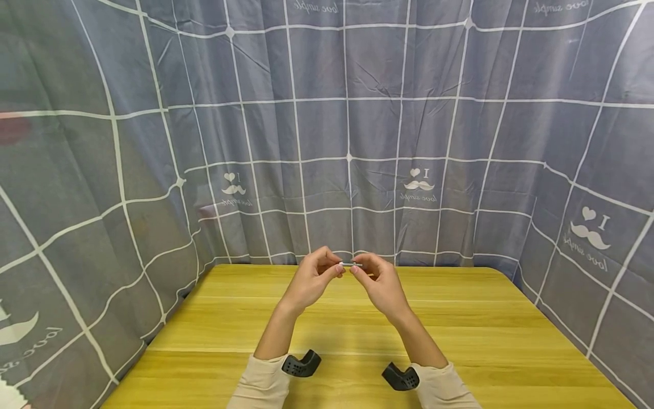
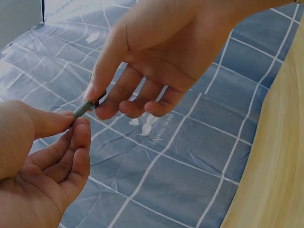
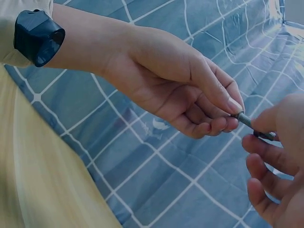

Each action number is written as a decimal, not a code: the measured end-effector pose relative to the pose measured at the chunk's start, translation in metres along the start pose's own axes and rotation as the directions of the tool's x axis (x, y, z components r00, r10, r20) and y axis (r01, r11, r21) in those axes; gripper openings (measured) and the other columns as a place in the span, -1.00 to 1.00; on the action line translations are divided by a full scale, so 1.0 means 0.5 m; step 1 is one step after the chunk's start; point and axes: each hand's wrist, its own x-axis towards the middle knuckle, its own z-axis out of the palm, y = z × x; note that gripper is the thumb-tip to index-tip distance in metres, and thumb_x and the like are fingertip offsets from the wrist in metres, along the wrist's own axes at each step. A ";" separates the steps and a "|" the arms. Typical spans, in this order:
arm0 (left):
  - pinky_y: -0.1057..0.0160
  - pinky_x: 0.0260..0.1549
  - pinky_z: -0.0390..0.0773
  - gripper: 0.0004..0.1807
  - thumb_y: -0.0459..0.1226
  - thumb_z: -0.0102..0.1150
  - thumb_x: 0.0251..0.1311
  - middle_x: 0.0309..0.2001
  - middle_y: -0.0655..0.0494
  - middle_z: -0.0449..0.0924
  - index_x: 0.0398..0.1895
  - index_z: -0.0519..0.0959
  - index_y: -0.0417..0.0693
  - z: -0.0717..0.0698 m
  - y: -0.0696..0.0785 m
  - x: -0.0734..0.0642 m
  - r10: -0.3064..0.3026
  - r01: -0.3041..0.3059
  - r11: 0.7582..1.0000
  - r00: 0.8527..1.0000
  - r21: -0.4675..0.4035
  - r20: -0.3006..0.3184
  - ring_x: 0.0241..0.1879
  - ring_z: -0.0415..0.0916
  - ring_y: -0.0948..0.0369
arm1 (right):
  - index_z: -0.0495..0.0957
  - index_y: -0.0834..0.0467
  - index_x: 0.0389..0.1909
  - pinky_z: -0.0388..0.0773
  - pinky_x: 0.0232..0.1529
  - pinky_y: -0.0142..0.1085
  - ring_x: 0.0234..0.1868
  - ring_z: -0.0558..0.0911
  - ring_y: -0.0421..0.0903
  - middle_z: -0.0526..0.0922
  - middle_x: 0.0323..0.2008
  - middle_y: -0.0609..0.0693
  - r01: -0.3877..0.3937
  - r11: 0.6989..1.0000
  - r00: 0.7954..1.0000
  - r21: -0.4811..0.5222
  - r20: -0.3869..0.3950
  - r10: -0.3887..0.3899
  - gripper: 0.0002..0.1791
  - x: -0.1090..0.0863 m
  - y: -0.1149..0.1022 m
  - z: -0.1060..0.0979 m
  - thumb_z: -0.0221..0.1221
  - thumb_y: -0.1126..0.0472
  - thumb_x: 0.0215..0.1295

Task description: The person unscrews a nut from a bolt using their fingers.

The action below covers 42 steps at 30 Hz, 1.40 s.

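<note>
Above the far part of the table, both hands meet at a small metal bolt (image 1: 348,264). My left hand (image 1: 309,281) pinches its head end between thumb and fingertips. From the other side, my right hand (image 1: 383,285) pinches a small dark nut (image 2: 101,97) at the threaded end, thumb against index finger. The left wrist view shows grey threads (image 2: 82,109) between the two sets of fingertips. Seen from the right wrist, the bolt shaft (image 3: 244,119) bridges both hands, and a bit of thread pokes out past the right thumb. The other right fingers are loosely bent.
Below the hands lies a yellow wood-grain table (image 1: 347,335). Grey curtains (image 1: 317,130) with white grid lines hang behind it and along both sides. Each sleeved forearm wears a black wrist mount, one on the left (image 1: 301,364) and one on the right (image 1: 401,377).
</note>
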 end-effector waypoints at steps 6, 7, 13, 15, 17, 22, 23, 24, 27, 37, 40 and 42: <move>0.15 -0.11 0.64 -0.95 -0.45 0.18 0.45 -0.18 -0.06 0.71 -0.10 0.57 -0.26 0.001 0.000 0.002 0.003 -0.003 1.000 1.000 0.000 0.002 -0.18 0.66 -0.05 | 0.60 0.16 0.11 0.58 -0.16 -0.19 -0.13 0.63 0.03 0.67 -0.04 0.09 0.013 1.000 1.000 -0.008 0.006 -0.013 -0.73 0.001 0.000 -0.001 0.30 0.27 0.45; 0.15 -0.11 0.64 -0.95 -0.45 0.17 0.45 -0.18 -0.08 0.71 -0.10 0.57 -0.26 0.001 0.000 0.003 0.002 -0.002 1.000 1.000 -0.002 0.002 -0.17 0.66 -0.07 | 0.59 0.14 0.14 0.58 -0.14 -0.18 -0.12 0.63 0.02 0.66 -0.02 0.09 0.010 1.000 1.000 -0.013 0.008 -0.010 -0.71 0.001 0.000 -0.001 0.30 0.25 0.45; 0.10 -0.09 0.64 -0.94 -0.45 0.17 0.46 -0.16 -0.20 0.70 -0.09 0.57 -0.27 0.000 0.002 0.001 0.000 0.000 1.000 1.000 -0.012 0.002 -0.17 0.65 -0.12 | 0.62 0.17 0.06 0.56 -0.16 -0.20 -0.15 0.64 0.01 0.68 -0.12 0.07 0.004 1.000 1.000 -0.007 0.011 -0.003 -0.79 0.002 -0.001 -0.001 0.23 0.18 0.52; 0.10 -0.09 0.64 -0.93 -0.45 0.17 0.46 -0.16 -0.20 0.70 -0.09 0.57 -0.27 -0.001 0.002 0.001 0.000 0.000 1.000 1.000 -0.012 0.003 -0.16 0.64 -0.16 | 0.63 0.21 0.01 0.55 -0.19 -0.22 -0.18 0.63 0.04 0.67 -0.16 0.06 0.016 1.000 1.000 -0.002 0.012 -0.016 -0.82 0.002 -0.001 -0.001 0.23 0.22 0.52; 0.11 -0.09 0.63 -0.94 -0.45 0.17 0.46 -0.16 -0.19 0.70 -0.09 0.57 -0.28 -0.001 0.001 0.002 -0.004 0.004 1.000 1.000 -0.016 0.005 -0.15 0.63 -0.22 | 0.63 0.21 0.00 0.55 -0.21 -0.24 -0.19 0.63 0.05 0.67 -0.16 0.04 0.028 1.000 1.000 -0.006 0.012 -0.028 -0.84 0.002 -0.001 -0.001 0.24 0.26 0.50; 0.16 -0.10 0.62 -0.95 -0.45 0.16 0.46 -0.17 -0.14 0.70 -0.10 0.57 -0.25 -0.001 0.001 0.001 -0.008 0.008 1.000 1.000 -0.016 0.001 -0.15 0.63 -0.24 | 0.60 0.14 0.09 0.55 -0.19 -0.20 -0.16 0.60 0.02 0.67 -0.09 0.06 0.029 0.999 1.000 -0.021 0.012 -0.029 -0.76 0.002 -0.001 -0.002 0.28 0.29 0.46; 0.16 -0.10 0.62 -0.95 -0.45 0.16 0.47 -0.17 -0.13 0.70 -0.10 0.57 -0.25 -0.001 0.002 0.001 -0.008 0.008 1.000 1.000 -0.013 0.000 -0.15 0.63 -0.21 | 0.59 0.14 0.11 0.55 -0.17 -0.19 -0.14 0.60 0.01 0.67 -0.07 0.07 0.023 1.000 1.000 -0.021 0.011 -0.023 -0.74 0.001 -0.002 -0.002 0.29 0.27 0.46; 0.16 -0.10 0.62 -0.95 -0.45 0.16 0.47 -0.18 -0.12 0.70 -0.09 0.57 -0.25 -0.001 0.002 0.001 -0.006 0.006 1.000 1.000 -0.009 -0.001 -0.16 0.64 -0.18 | 0.58 0.13 0.14 0.55 -0.15 -0.18 -0.11 0.60 0.00 0.67 -0.05 0.07 0.014 1.000 1.000 -0.019 0.010 -0.014 -0.72 0.001 -0.002 -0.002 0.29 0.25 0.46; 0.13 -0.10 0.63 -0.95 -0.44 0.16 0.46 -0.18 -0.11 0.70 -0.09 0.57 -0.24 -0.001 0.002 0.000 -0.002 0.002 1.000 1.000 -0.003 -0.002 -0.18 0.65 -0.09 | 0.60 0.14 0.13 0.56 -0.11 -0.15 -0.11 0.62 -0.02 0.67 -0.03 0.06 0.000 1.000 1.000 -0.021 0.005 0.000 -0.73 0.000 -0.001 -0.002 0.27 0.20 0.49; -0.02 -0.08 0.64 -0.95 -0.44 0.15 0.47 -0.18 -0.12 0.70 -0.10 0.57 -0.25 -0.001 0.003 0.000 0.009 -0.009 1.000 1.000 -0.006 -0.004 -0.18 0.64 -0.10 | 0.60 0.14 0.11 0.55 -0.19 -0.19 -0.15 0.59 0.00 0.67 -0.13 0.04 0.036 0.999 0.999 -0.024 0.015 -0.036 -0.73 0.001 0.001 -0.003 0.30 0.27 0.45; 0.07 -0.10 0.63 -0.95 -0.44 0.15 0.47 -0.19 -0.11 0.70 -0.10 0.57 -0.25 -0.001 0.002 0.000 0.010 -0.010 1.000 1.000 -0.009 -0.003 -0.17 0.64 -0.17 | 0.60 0.17 0.13 0.57 -0.14 -0.18 -0.11 0.61 0.01 0.68 -0.08 0.05 0.018 1.000 1.000 -0.019 0.021 -0.017 -0.72 0.000 0.000 -0.002 0.28 0.22 0.48; 0.11 -0.10 0.63 -0.95 -0.44 0.16 0.47 -0.18 -0.13 0.71 -0.10 0.57 -0.24 -0.001 0.003 0.001 0.005 -0.005 1.000 1.000 -0.015 -0.002 -0.17 0.64 -0.17 | 0.62 0.18 0.09 0.58 -0.11 -0.17 -0.10 0.64 0.04 0.68 -0.04 0.05 0.013 1.000 1.000 -0.021 0.021 -0.013 -0.76 -0.001 0.001 -0.003 0.25 0.20 0.51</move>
